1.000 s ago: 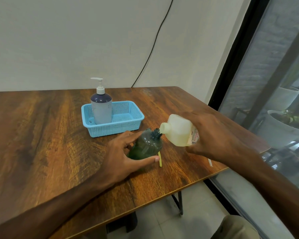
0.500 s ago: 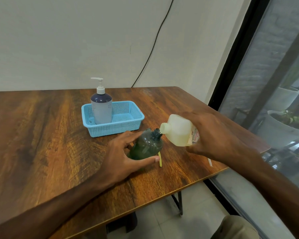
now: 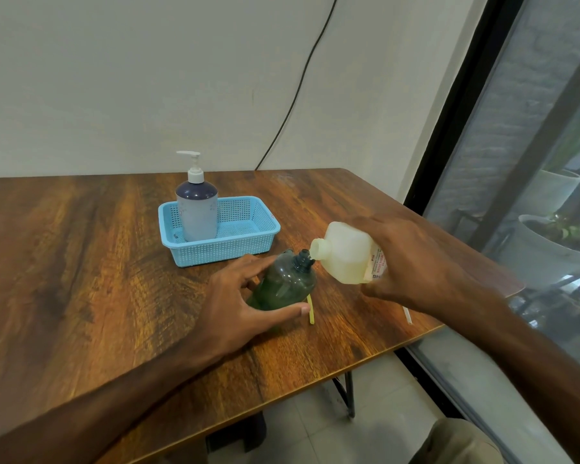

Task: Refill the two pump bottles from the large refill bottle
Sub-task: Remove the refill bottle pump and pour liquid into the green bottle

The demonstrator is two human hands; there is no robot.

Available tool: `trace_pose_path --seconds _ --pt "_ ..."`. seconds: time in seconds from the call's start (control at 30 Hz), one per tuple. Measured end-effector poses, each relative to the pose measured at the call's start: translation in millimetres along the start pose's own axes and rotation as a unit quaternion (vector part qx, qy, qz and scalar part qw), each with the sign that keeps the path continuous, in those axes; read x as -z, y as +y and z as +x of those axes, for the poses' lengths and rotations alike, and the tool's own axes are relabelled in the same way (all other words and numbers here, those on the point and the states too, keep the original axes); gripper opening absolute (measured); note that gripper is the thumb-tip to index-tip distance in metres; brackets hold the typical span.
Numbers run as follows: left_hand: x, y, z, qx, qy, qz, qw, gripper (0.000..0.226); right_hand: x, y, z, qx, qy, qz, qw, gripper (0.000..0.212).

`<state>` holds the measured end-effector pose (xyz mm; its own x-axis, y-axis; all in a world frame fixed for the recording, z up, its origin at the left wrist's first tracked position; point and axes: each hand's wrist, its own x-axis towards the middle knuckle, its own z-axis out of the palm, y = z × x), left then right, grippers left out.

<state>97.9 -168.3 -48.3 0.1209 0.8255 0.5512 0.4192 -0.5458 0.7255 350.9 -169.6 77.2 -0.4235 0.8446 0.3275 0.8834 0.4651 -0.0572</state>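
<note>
Showing 2 hands, left hand (image 3: 235,309), right hand (image 3: 412,262), 2 pump bottles, 1 refill bottle (image 3: 345,252)

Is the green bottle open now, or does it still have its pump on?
Open. The green bottle shows a bare dark neck with no pump, and the refill bottle is tipped with its mouth at that neck.

Bare forearms (image 3: 533,346); khaki trousers (image 3: 456,443).

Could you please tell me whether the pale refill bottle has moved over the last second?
No: the refill bottle keeps its place relative to the blue basket.
</note>
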Motion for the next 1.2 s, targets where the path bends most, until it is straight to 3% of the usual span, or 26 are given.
trace_pose_path --seconds 1.2 --pt "0.6 2.2 -1.0 -0.007 -0.002 -0.007 1.000 0.078 -0.2 -1.5 0.2 -0.007 -0.011 -0.010 1.000 0.095"
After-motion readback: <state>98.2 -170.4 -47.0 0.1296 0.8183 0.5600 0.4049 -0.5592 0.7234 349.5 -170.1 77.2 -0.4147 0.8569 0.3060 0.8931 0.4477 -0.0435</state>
